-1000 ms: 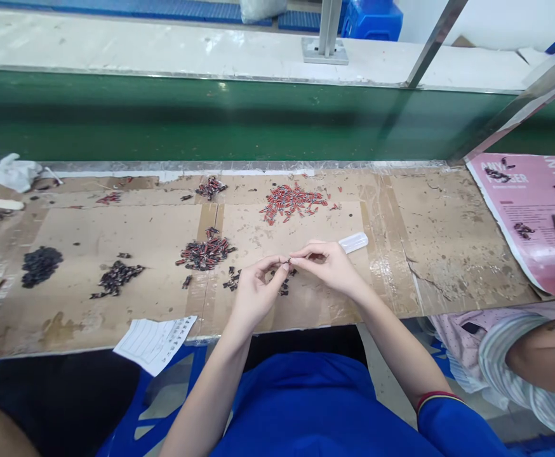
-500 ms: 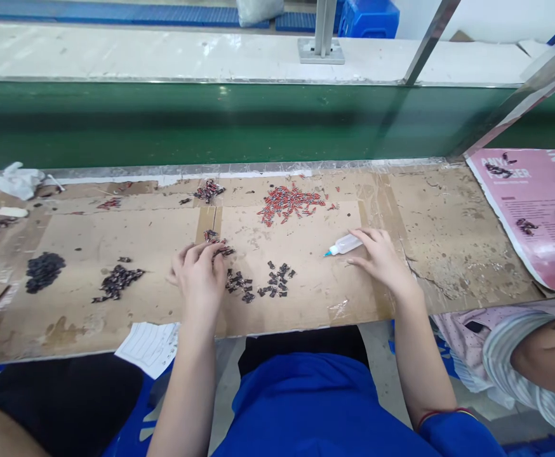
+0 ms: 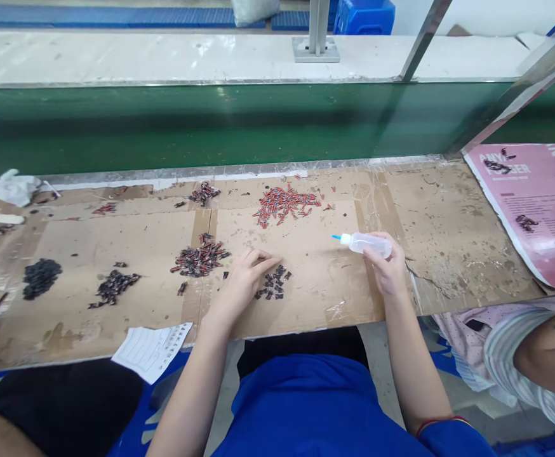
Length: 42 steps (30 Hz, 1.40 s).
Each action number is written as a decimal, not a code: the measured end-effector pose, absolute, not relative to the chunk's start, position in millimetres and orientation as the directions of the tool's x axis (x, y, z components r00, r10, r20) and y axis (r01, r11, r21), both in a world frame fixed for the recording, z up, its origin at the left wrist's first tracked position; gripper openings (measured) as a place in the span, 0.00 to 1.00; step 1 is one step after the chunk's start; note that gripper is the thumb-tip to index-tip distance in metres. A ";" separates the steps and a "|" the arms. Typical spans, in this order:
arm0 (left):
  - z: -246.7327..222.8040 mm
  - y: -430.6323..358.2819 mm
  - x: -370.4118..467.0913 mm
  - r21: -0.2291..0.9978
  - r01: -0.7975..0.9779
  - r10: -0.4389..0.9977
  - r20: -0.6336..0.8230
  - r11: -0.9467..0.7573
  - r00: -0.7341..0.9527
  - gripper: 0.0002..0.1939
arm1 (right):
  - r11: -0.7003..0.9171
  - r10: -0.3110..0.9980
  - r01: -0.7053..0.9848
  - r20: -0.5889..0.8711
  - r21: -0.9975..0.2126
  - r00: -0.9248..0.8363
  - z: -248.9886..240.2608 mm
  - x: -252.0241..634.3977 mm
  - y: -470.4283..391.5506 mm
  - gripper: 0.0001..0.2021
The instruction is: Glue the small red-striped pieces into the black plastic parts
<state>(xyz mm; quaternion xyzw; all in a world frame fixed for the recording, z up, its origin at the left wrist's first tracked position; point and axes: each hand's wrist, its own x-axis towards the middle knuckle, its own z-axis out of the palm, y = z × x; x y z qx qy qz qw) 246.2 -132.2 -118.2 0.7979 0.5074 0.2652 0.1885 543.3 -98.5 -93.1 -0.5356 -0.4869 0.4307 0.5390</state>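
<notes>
My right hand grips a clear squeeze bottle with a white collar and a thin blue tip pointing left, held above the cardboard. My left hand is closed, its fingertips pinched together at the upper edge of a spread of small black parts. Whatever those fingertips hold is too small to make out, and the hand covers some of the black parts. Just left of this hand lies a heap of red-and-black pieces. Beyond both hands lies a larger scatter of small red pieces.
Cardboard covers the bench. To the left are a round black heap, a dark pile and a paper slip. A pink sheet lies right. Green panelling borders the back. People sit on both sides.
My left hand has moved right, from the red-and-black heap to the small black parts, uncovering the heap. My right hand has raised the bottle and now wraps its body.
</notes>
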 end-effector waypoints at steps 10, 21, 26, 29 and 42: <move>-124.4 -122.5 264.9 0.691 0.719 0.980 0.187 -0.076 -0.075 0.09 | -0.164 0.966 -0.165 -0.192 -0.973 0.171 -98.2 471.4 -88.9 0.16; -123.5 -126.0 261.9 0.757 0.652 0.974 0.104 0.054 -0.201 0.09 | -0.086 0.986 0.094 -0.071 -0.992 0.150 -115.2 427.0 -97.3 0.14; -122.6 -125.0 262.4 0.783 0.612 0.968 0.050 0.114 -0.244 0.08 | -0.081 0.989 0.156 -0.060 -0.984 0.134 -115.2 427.6 -99.6 0.14; -120.7 -124.2 262.0 0.784 0.608 0.970 0.032 0.126 -0.242 0.08 | -0.082 0.989 0.185 -0.058 -0.979 0.136 -113.1 427.3 -99.9 0.14; -118.7 -121.6 263.2 0.785 0.591 0.965 -0.029 0.184 -0.262 0.07 | -0.053 0.991 0.183 -0.028 -0.982 0.134 -117.6 429.6 -101.0 0.14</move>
